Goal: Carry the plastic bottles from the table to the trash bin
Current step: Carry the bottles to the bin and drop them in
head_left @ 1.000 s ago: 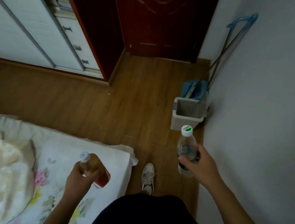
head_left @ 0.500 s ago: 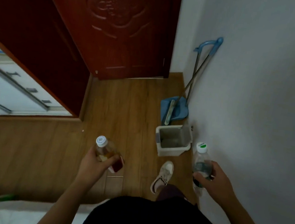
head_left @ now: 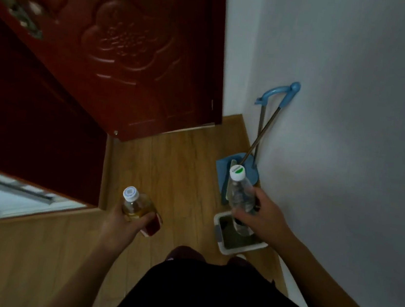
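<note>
My right hand (head_left: 263,218) grips a clear plastic bottle (head_left: 239,196) with a white and green cap, held upright directly above the open grey trash bin (head_left: 219,234) on the floor by the wall. My left hand (head_left: 124,222) holds a bottle with yellowish liquid (head_left: 136,205), a white cap and a red label, over the wooden floor to the left of the bin. The bin's far side is hidden behind my right hand and its bottle.
A blue dustpan (head_left: 222,167) and a broom with a blue handle (head_left: 281,91) lean against the grey wall just beyond the bin. A dark red door (head_left: 132,55) stands ahead. A white cabinet (head_left: 0,194) is at the left.
I have stepped closer to the bin. My right hand has carried the clear bottle from beside the bin to above its opening. The bed has left the view.
</note>
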